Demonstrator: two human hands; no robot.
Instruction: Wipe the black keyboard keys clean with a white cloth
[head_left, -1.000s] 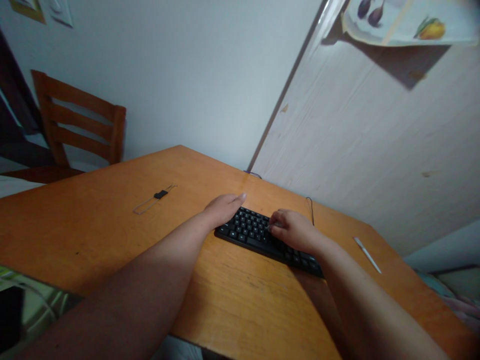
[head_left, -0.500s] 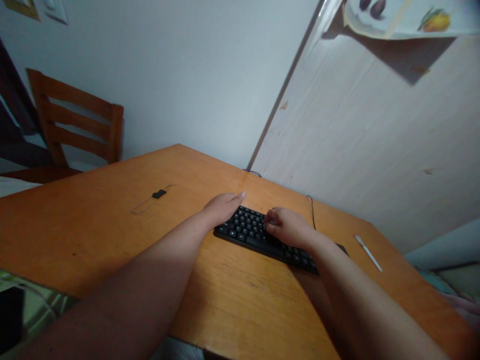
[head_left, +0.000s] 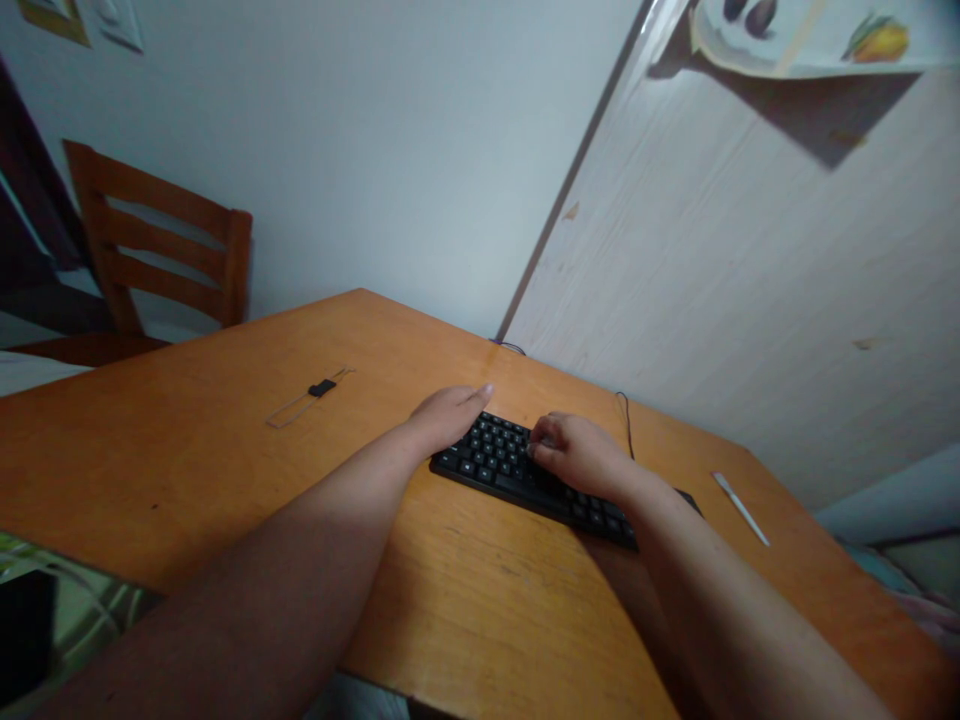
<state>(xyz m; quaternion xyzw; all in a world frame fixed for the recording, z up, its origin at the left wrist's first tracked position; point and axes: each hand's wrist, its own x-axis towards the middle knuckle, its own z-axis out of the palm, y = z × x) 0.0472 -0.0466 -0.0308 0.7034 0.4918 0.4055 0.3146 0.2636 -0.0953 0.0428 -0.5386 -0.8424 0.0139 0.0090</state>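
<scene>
A black keyboard (head_left: 496, 466) lies at a slant on the wooden table, its cable running off the back. My left hand (head_left: 451, 414) is closed around the keyboard's far-left end, thumb stretched along the top edge. Over the middle keys, my right hand (head_left: 574, 447) has its fingers curled into a pinch close to the keycaps. What those fingertips hold, if anything, is too small to make out. My right hand and forearm hide much of the keyboard's right part.
On the left of the table (head_left: 465, 590) lies a small black piece with thin wire loops (head_left: 322, 388). A slim white tool, seemingly a brush (head_left: 740, 508), rests at the right. A wooden chair (head_left: 169, 240) stands at the left; walls bound the table's back.
The view has shifted very slightly. Both hands keep nearly the same places on the keyboard, with the right fingers barely moved.
</scene>
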